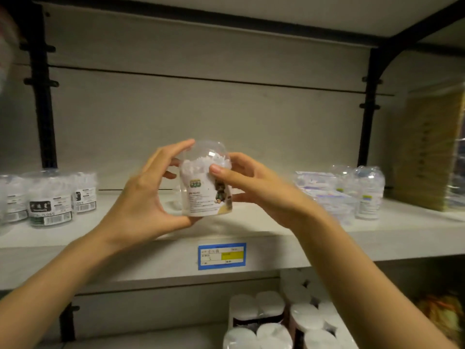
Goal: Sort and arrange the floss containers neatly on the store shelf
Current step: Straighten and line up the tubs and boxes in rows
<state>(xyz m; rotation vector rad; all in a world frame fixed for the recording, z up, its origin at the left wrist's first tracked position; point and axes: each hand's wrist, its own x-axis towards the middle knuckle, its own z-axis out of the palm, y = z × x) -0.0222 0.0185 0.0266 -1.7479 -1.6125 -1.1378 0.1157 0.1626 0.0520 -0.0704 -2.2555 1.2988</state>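
Observation:
I hold a clear domed floss container (pixel 201 195) upright in front of the white shelf (pixel 161 258), above its middle. It is full of white floss picks and carries a white label with a small cartoon figure. My left hand (pixel 143 192) grips it from the left, thumb under the base. My right hand (pixel 254 187) presses its thumb and fingers on the right side. A group of clear floss jars with black labels (pixel 50 200) stands at the shelf's left. More clear domed floss containers (pixel 367 195) stand at the right.
Flat clear floss boxes (pixel 324 190) lie stacked beside the right containers. A tall yellowish pack (pixel 430 152) stands at the far right. A blue and yellow price tag (pixel 222 256) sits on the shelf's front edge. White-lidded bottles (pixel 271 321) fill the lower shelf.

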